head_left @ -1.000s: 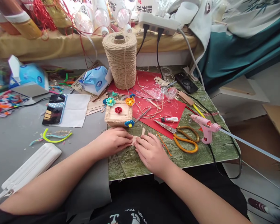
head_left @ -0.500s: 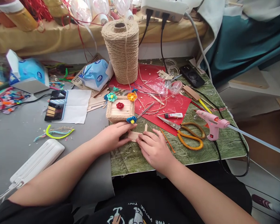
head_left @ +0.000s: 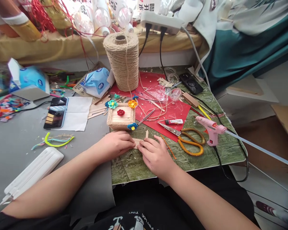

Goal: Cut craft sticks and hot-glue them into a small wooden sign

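Between my two hands lies a small flat piece of pale wooden craft sticks (head_left: 136, 142), low over the green wood-patterned mat. My left hand (head_left: 117, 144) has its fingers closed on the piece's left end. From the other side, my right hand (head_left: 156, 155) covers the right end with bent fingers, its index finger raised; its thumb is hidden. A pointed stick tip (head_left: 147, 134) shows just beyond the right fingers. Just behind my left hand stands a small wooden box (head_left: 120, 119) wrapped in twine, with a red rose on top and blue, teal and orange flowers at its corners.
Orange-handled scissors (head_left: 190, 145) and a pink glue gun (head_left: 212, 131) lie to the right. Behind the box are a twine spool (head_left: 122, 64) and red sheet (head_left: 175, 110). A phone (head_left: 55, 112), tissue packs (head_left: 96, 81) and a white power bank (head_left: 35, 174) lie on the left.
My left fingers have drawn in from beside the box's blue flower and curled tighter at the wooden piece. My right hand stays on it. The whole view has shifted slightly.
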{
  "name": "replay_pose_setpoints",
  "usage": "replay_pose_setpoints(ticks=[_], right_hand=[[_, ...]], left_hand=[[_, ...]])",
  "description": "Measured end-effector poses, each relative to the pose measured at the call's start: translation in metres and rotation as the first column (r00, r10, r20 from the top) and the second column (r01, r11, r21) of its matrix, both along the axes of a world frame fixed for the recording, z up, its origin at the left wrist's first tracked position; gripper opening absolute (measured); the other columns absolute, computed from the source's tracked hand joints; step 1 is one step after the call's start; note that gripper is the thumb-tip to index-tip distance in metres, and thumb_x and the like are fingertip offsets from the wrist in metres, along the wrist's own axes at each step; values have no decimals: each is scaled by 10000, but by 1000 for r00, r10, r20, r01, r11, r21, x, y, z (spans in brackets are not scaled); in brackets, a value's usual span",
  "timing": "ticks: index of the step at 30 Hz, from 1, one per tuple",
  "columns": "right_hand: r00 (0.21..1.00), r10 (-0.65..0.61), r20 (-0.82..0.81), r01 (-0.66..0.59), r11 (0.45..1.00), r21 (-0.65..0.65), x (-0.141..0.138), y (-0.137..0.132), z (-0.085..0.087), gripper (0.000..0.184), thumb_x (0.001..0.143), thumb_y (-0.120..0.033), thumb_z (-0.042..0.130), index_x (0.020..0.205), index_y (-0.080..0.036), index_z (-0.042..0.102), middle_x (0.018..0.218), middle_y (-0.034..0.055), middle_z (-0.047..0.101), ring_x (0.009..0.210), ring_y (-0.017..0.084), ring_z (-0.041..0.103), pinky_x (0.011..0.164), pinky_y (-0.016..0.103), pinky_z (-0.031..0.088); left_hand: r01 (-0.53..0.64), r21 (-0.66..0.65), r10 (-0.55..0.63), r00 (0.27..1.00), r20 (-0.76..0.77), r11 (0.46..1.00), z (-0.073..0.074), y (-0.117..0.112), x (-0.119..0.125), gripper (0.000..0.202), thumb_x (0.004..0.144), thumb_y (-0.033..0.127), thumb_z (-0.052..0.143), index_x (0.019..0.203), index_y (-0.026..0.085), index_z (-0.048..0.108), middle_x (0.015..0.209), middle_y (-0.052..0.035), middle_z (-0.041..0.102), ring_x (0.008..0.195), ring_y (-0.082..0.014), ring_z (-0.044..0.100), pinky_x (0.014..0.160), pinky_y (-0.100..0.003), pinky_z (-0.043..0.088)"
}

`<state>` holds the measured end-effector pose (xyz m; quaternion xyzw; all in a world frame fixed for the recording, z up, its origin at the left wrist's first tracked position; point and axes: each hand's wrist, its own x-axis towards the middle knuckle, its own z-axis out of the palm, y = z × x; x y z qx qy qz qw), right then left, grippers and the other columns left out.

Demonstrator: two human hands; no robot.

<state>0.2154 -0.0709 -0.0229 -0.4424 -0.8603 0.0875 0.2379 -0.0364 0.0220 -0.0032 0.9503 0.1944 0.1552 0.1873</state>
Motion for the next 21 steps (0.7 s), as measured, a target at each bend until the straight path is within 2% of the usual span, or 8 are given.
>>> replay_pose_setpoints(ticks=[4,7,12,16,21], right_hand=[[1000,-3,-10,3,1000,-5,0,-1,1,331,996,-139,598,1305,-201,698,1315,100,750,1271,282,626,1187,577,315],[1000,-7,-13,7,1000,-8,0,-1,1,333,991,-141,604,1301,-207,705,1306,97,753,1273,284,627,1189,578,318],[1000,-13,-9,13,1000,-13,0,-1,2,335,994,-147,606,1305,-223,708,1309,92,754,1286,282,621,1196,577,318],[1000,-5,-11,5,1000,-8,0,0,2,339,994,-147,598,1311,-207,704,1313,98,750,1297,290,612,1190,580,333],[1000,-15,-16,14,1000,-11,-1,1,1,355,987,-153,606,1323,-220,699,1309,101,746,1275,286,615,1183,571,358]], left_hand=[[0,63,3,999,-48,998,1,-1,-2,215,1058,265,565,1122,224,765,1009,-76,762,916,-181,717,838,-310,581],[-13,77,14,1000,-23,997,2,-1,-2,215,1055,272,567,1097,222,772,1013,-76,763,896,-170,722,819,-290,582],[14,62,-15,1000,22,998,0,0,-3,190,1038,260,597,1096,233,776,1066,-67,791,923,-169,742,868,-297,593],[-28,3,28,998,57,1000,-5,-1,-4,181,1027,256,618,1118,229,772,1085,-64,797,963,-172,752,904,-306,599],[-27,-46,30,996,80,999,-6,-2,-3,183,1018,243,623,1113,238,779,1085,-67,799,971,-168,755,898,-292,605]])
